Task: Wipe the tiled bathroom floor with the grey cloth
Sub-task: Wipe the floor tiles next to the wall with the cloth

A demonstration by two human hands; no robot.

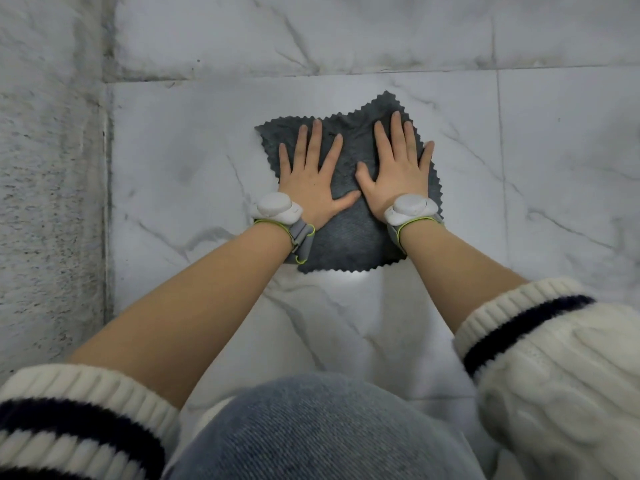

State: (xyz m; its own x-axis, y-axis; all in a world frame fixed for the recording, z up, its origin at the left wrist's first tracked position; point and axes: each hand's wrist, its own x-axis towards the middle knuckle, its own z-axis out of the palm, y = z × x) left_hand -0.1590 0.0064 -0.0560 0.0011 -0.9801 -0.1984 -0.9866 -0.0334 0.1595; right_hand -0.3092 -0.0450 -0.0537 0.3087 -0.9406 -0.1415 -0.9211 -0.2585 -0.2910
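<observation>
Head view, looking down

You look steeply down, close over the grey cloth [349, 233], wall beyond it.

One grey cloth [349, 233], two hands, the left hand [309, 181] and the right hand [398, 174], two white wrist devices [275, 207], two rolled cream sleeves [86, 410], one denim-clad knee [311, 427] were counted

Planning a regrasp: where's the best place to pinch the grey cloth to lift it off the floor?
Probably the far right corner of the grey cloth, the peak poking out beyond the right hand. Come from the far side, pinching downward. It is the freest zigzag edge; both flat palms, left hand included, pin the middle.
</observation>
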